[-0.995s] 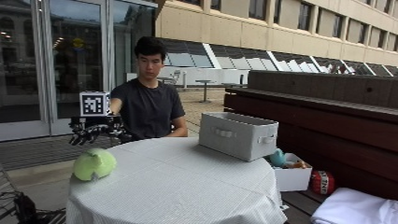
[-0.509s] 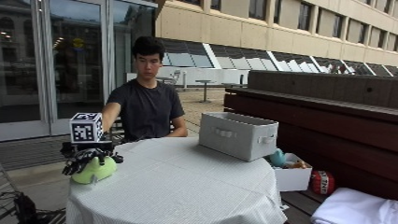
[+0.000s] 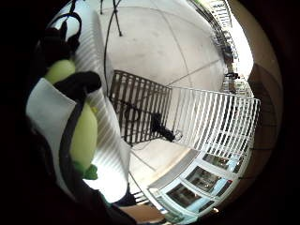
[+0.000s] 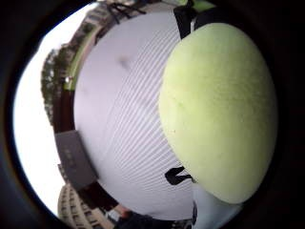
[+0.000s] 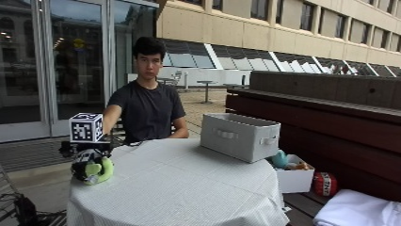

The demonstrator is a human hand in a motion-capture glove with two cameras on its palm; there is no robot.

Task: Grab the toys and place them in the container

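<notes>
- the gloved right hand [image 5: 88,162] rests on a yellow-green plush toy [image 5: 97,170], fingers curled round it.
- the toy lies at the edge of the round bench [image 5: 181,188], on its striped white cloth, close against the palm.
- a grey fabric container [image 5: 240,136] stands well apart, at the bench's far side.

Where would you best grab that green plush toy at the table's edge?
Probably from above, across its rounded middle. The green plush toy is a soft, bulging lump lying low on the table with no handle showing, so fingers wrapped over the top and down both sides suit it. The gloved right hand already sits on it that way, fingers curled round it.
</notes>
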